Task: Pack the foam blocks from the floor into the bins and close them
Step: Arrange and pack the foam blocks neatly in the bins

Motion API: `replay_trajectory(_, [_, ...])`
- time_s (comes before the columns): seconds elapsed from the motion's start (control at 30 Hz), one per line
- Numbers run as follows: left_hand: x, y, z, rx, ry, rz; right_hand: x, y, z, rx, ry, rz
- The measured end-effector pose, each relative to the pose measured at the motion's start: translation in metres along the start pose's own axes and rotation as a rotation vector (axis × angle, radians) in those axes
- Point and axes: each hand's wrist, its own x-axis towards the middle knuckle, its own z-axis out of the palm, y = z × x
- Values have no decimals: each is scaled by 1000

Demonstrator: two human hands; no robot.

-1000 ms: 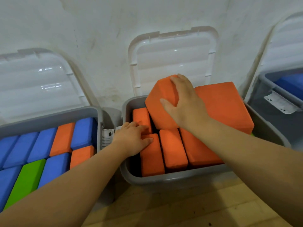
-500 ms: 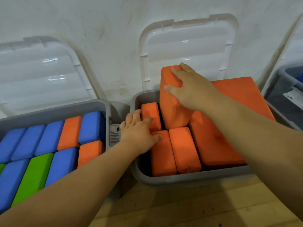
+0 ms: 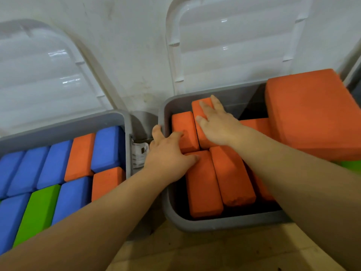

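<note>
**Foam blocks under both hands in the right bin**

Foam blocks in orange fill much of the grey right bin (image 3: 214,224). It stands on the wooden floor (image 3: 214,251) with its white lid (image 3: 234,45) tipped open against the wall (image 3: 127,45) at 12 o'clock.

The right hand (image 3: 216,126) lies flat, fingers straight and spread, on top of a tall orange block (image 3: 203,139) at about 11 o'clock in the bin. It grips nothing. At 9 o'clock of that block, and touching it, sits a shorter orange block (image 3: 183,126).

The left hand (image 3: 168,159) reaches in over the bin's 9 o'clock wall. Its fingers are loosely bent and rest on the shorter block, one finger lies on the rim, and the thumb touches the front-left block (image 3: 203,188) at 7 o'clock. This hand holds nothing either.

A second long block (image 3: 232,177) lies at 6 o'clock, side by side with the front-left block and touching it. A large orange block (image 3: 312,114) lies tilted at 2 o'clock, higher than the rest. A green sliver (image 3: 351,165) shows below it at 3 o'clock.

The left bin (image 3: 58,126) stands just beside the right bin, at its 9 o'clock. Its own lid (image 3: 39,75) also leans open on the wall. It is packed with blue blocks (image 3: 107,147), two orange blocks (image 3: 80,157) and a green block (image 3: 37,214).
</note>
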Motion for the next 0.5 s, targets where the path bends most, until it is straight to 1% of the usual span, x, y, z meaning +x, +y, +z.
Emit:
replay_trajectory(0.07, [-3, -1, 0, -13, 1, 19, 2, 2, -3, -20, -58, -16])
replay_trajectory(0.1, [-3, -2, 0, -21, 3, 27, 2, 2, -9, -39, -41, -52])
replay_trajectory(0.13, [-3, -3, 0, -31, 4, 31, 2, 1, -18, -69, 19, -104])
replay_trajectory(0.2, [-3, -5, 1, -52, 9, 26, 2, -4, -34, -69, 225, -181])
replay_trajectory(0.23, [-3, -6, 1, -65, 16, 21, 1, -6, -35, -76, 284, -186])
replay_trajectory(0.27, [-1, -6, 2, -75, 26, 23, -2, -6, -26, -119, 295, -182])
replay_trajectory(0.3, [0, -6, 2, -81, 33, 28, -5, -3, -9, -182, 240, -163])
replay_trajectory(0.33, [1, -6, 2, -85, 35, 31, -9, 1, 10, -211, 117, -112])
replay_trajectory(0.37, [1, -6, 2, -86, 34, 33, -10, 5, 26, -191, -11, -46])
replay_trajectory(0.4, [2, -6, 2, -85, 35, 32, -6, 8, 36, -153, -75, -18])
replay_trajectory(0.43, [1, -6, 2, -79, 31, 30, -4, 9, 40, -122, -84, -23])
replay_trajectory(0.5, [2, -5, 2, -69, 28, 29, -1, 10, 34, -86, -46, -34])
